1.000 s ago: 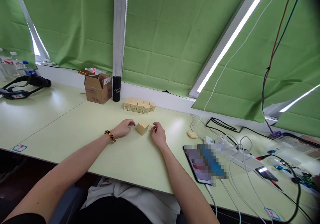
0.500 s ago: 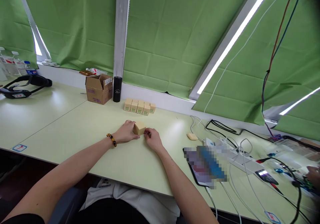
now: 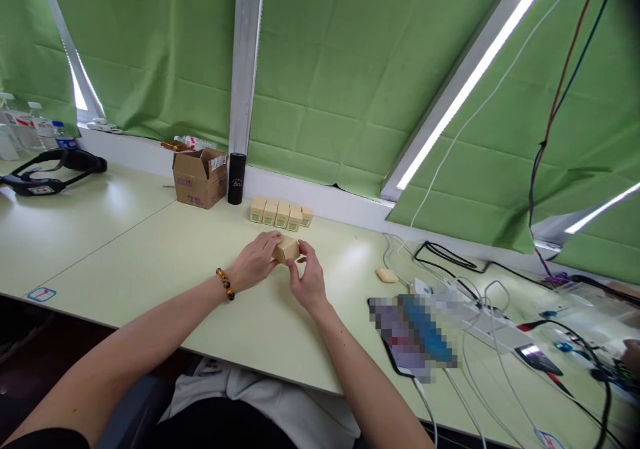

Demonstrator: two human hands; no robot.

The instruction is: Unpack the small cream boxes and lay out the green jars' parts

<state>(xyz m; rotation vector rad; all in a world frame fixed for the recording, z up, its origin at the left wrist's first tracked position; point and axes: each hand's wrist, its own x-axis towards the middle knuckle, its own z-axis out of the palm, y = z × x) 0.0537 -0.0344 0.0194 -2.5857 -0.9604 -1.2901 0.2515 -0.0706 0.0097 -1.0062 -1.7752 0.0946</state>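
Note:
A small tan cardboard box (image 3: 287,249) is held between both hands over the table (image 3: 165,262). My left hand (image 3: 256,261) grips it from the left, a beaded bracelet (image 3: 225,284) on that wrist. On the other side my right hand (image 3: 309,277) has its thumb and fingers closed on the box's right end. Behind the hands, several similar small boxes (image 3: 277,213) stand close together in a row, each with a greenish label low on its front.
An opened brown carton (image 3: 200,179) and a black cylinder (image 3: 237,179) stand at the back. To the right lie a blurred-out phone (image 3: 400,342), a pale yellowish piece (image 3: 386,275), a white power strip (image 3: 493,325) and tangled cables. A headset (image 3: 55,169) and bottles are far left.
The held box has risen slightly and turned. My right hand has moved up from beside its lower corner and now grips its right end. My left hand has shifted its hold on top.

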